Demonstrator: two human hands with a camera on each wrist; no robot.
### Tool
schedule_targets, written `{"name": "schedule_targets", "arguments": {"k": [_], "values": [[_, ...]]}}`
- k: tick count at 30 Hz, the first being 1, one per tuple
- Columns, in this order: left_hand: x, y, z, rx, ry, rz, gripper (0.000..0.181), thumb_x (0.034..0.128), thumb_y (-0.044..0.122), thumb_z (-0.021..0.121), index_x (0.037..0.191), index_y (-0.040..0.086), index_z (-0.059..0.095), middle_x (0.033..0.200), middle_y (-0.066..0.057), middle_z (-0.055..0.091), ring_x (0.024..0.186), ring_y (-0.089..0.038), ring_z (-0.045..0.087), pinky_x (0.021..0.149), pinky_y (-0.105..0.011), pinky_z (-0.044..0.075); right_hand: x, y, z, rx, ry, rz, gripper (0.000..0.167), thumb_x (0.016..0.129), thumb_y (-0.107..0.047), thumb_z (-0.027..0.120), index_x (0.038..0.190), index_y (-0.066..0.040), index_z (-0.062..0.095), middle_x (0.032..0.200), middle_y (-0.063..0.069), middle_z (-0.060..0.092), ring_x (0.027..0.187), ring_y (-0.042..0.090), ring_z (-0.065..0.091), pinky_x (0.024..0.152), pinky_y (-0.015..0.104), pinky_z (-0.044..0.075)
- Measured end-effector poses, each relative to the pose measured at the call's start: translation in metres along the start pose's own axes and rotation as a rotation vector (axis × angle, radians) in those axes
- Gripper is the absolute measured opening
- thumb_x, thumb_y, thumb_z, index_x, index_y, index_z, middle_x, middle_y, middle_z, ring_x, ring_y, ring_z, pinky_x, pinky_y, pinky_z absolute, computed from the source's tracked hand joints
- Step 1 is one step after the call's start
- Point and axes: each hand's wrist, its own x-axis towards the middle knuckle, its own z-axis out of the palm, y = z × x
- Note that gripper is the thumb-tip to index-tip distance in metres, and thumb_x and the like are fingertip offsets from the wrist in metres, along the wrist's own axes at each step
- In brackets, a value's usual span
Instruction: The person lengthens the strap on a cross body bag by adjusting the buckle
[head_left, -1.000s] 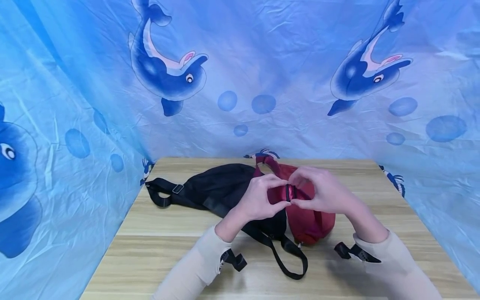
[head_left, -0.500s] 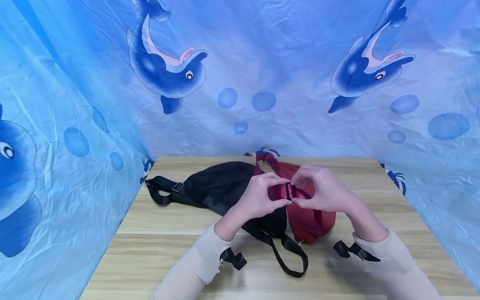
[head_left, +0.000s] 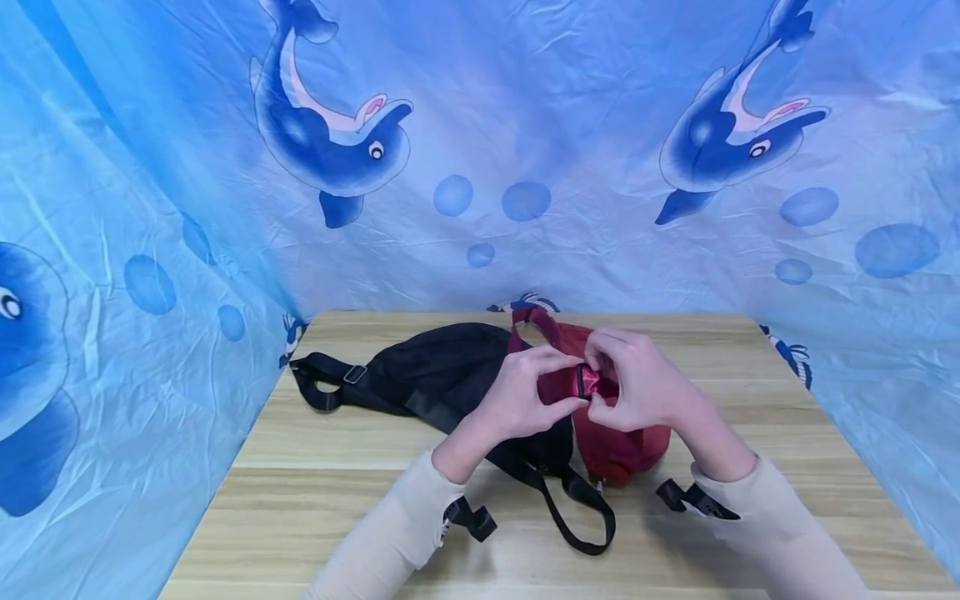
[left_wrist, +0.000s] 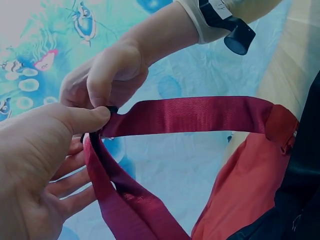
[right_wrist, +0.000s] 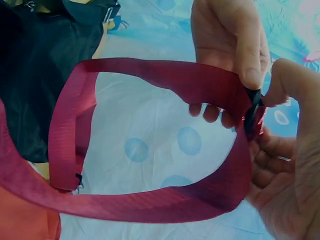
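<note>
In the head view a black and red bag lies on its side, its black part to the left and its red part to the right. Above the red part, the left hand pinches a small black buckle between thumb and fingers. The right hand pinches the red strap on the buckle's right side. In the left wrist view the red strap runs from the buckle back to the bag. The right wrist view shows the strap forming a wide loop, with a bunched piece at the buckle.
The bag lies on a wooden table. A black strap loop reaches toward the front edge, and another black strap extends left. Blue dolphin-print cloth stands behind the table and at both sides.
The right hand's fingers have closed in on the strap beside the buckle, and its forearm has shifted a little left. The left hand keeps its pinch, and the buckle sits slightly farther right.
</note>
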Motion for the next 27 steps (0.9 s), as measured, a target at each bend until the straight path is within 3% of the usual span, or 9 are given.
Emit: {"name": "schedule_targets", "arguments": {"k": [5,9,12,15,17,21,24,27], "values": [[0.0,0.0,0.0,-0.003,0.005,0.01,0.042,0.0874,0.023,0.086,0.124,0.003,0.078,0.118,-0.011,0.079,0.109,-0.022,0.075,0.095,-0.027,0.062,-0.001,0.003,0.002,0.066,0.046,-0.075,0.034,0.059,-0.01,0.069,0.092,-0.011,0.06,0.081,-0.006,0.055,0.064,0.007,0.046,0.056,0.013,0.037],[0.001,-0.001,-0.001,-0.011,0.028,0.03,0.043,0.0871,0.024,0.086,0.125,0.005,0.078,0.118,-0.01,0.079,0.11,-0.022,0.075,0.096,-0.026,0.061,0.002,0.009,0.002,0.146,0.152,-0.146,0.035,0.057,-0.008,0.064,0.092,-0.009,0.064,0.082,-0.005,0.059,0.066,0.009,0.048,0.056,0.017,0.04],[0.001,-0.003,-0.002,-0.015,0.05,0.03,0.044,0.086,0.025,0.087,0.124,0.006,0.078,0.118,-0.009,0.08,0.109,-0.021,0.075,0.094,-0.025,0.061,0.003,0.013,0.001,0.213,0.228,-0.157,0.04,0.056,-0.005,0.062,0.095,-0.006,0.069,0.081,-0.001,0.063,0.066,0.01,0.049,0.054,0.022,0.041],[0.001,-0.004,-0.003,-0.008,0.057,0.029,0.044,0.0852,0.025,0.088,0.124,0.005,0.078,0.117,-0.009,0.08,0.108,-0.02,0.076,0.093,-0.025,0.062,0.0,0.015,-0.001,0.243,0.206,-0.107,0.045,0.061,-0.005,0.07,0.106,-0.005,0.074,0.09,0.001,0.07,0.072,0.011,0.057,0.06,0.024,0.047],[0.0,-0.004,-0.004,-0.002,0.057,0.025,0.045,0.0852,0.025,0.089,0.124,0.005,0.078,0.117,-0.009,0.08,0.107,-0.02,0.076,0.092,-0.027,0.062,-0.002,0.014,-0.003,0.221,0.153,-0.041,0.042,0.07,-0.009,0.08,0.111,-0.011,0.077,0.096,-0.003,0.073,0.079,0.009,0.062,0.065,0.023,0.05],[-0.002,-0.006,-0.004,-0.017,0.047,-0.006,0.045,0.086,0.024,0.088,0.125,0.005,0.078,0.119,-0.009,0.08,0.109,-0.022,0.076,0.094,-0.03,0.063,-0.005,0.013,-0.006,0.207,0.097,0.072,0.04,0.073,-0.011,0.095,0.109,-0.02,0.08,0.101,-0.009,0.074,0.089,0.002,0.066,0.073,0.016,0.052],[-0.004,-0.008,-0.003,-0.064,0.046,-0.052,0.045,0.0875,0.023,0.088,0.128,0.006,0.077,0.121,-0.01,0.08,0.111,-0.024,0.076,0.094,-0.031,0.064,-0.005,0.011,-0.005,0.393,0.148,0.117,0.042,0.075,0.009,0.089,0.112,-0.007,0.077,0.103,0.003,0.074,0.092,0.006,0.068,0.08,0.012,0.056],[-0.005,-0.009,-0.001,-0.112,0.054,-0.075,0.046,0.0882,0.022,0.087,0.13,0.006,0.076,0.123,-0.011,0.079,0.112,-0.027,0.076,0.093,-0.029,0.064,-0.004,0.007,0.0,0.578,0.161,0.142,0.056,0.074,0.023,0.081,0.126,0.005,0.069,0.114,0.015,0.072,0.102,0.012,0.071,0.086,0.016,0.06]]}}
